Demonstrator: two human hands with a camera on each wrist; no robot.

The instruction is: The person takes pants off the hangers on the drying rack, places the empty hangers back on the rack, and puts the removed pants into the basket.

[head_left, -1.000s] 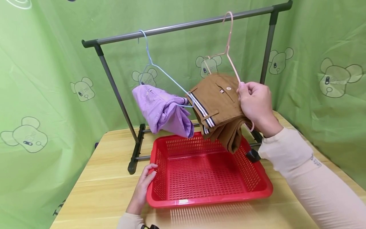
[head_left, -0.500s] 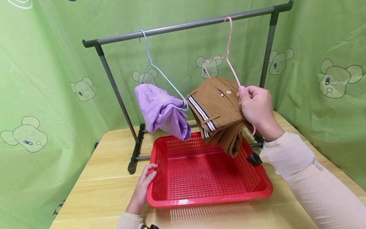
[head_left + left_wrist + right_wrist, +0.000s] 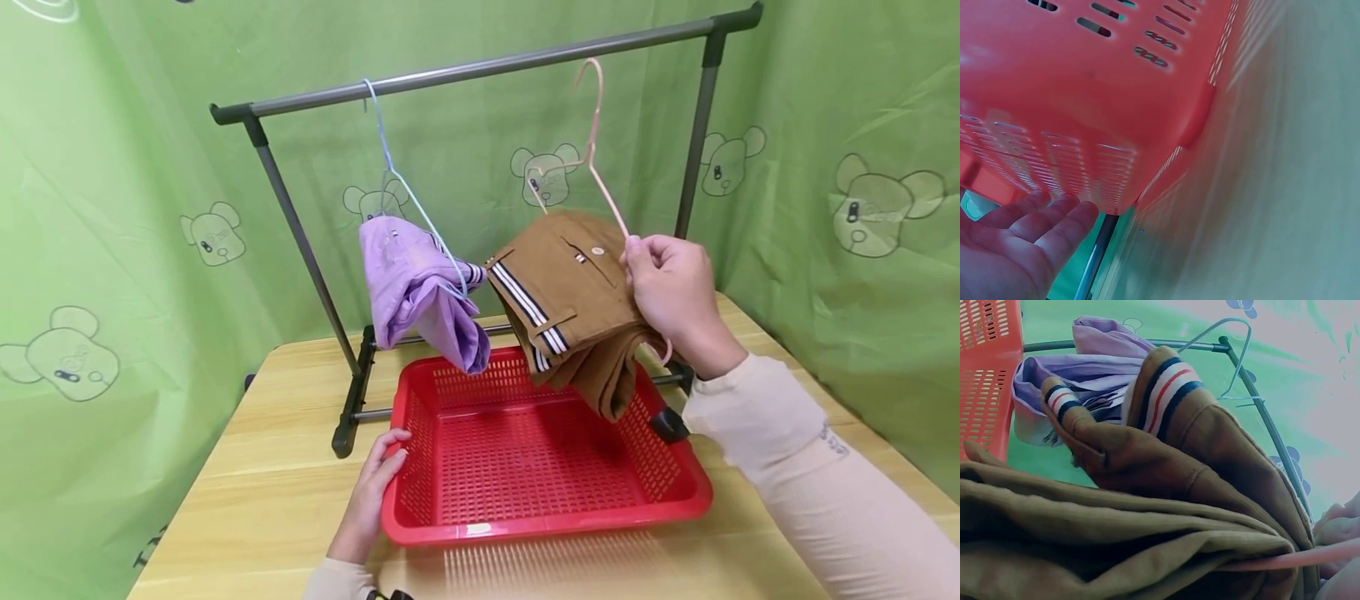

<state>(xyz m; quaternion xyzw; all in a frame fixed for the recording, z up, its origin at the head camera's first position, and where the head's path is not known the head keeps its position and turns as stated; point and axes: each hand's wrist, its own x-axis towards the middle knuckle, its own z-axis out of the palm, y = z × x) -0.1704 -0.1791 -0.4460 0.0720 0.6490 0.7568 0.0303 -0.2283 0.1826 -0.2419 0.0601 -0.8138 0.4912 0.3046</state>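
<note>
With my right hand (image 3: 671,287), I pinch the pink hanger (image 3: 609,200) by its slanted side. Folded brown trousers (image 3: 570,287) with a striped waistband hang on it, filling much of the right wrist view. The hanger's hook stands just below the rack's bar. My left hand (image 3: 367,496) touches the left side of a red plastic basket (image 3: 540,527); in the left wrist view, straight fingers (image 3: 1054,228) lie against its slotted outer wall, the thumb out of view. Purple trousers (image 3: 420,279) hang from a blue hanger (image 3: 420,212) on the bar.
A grey metal clothes rack (image 3: 480,71) stands on the wooden table (image 3: 247,483), its feet behind and beside the basket. The basket's inner floor shows through, below the brown trousers. A green patterned curtain (image 3: 135,167) surrounds the table.
My right hand has moved down slightly with the pink hanger and brown trousers; its hook has dropped from the bar. The purple trousers have swung round on their hanger. My left hand stays put.
</note>
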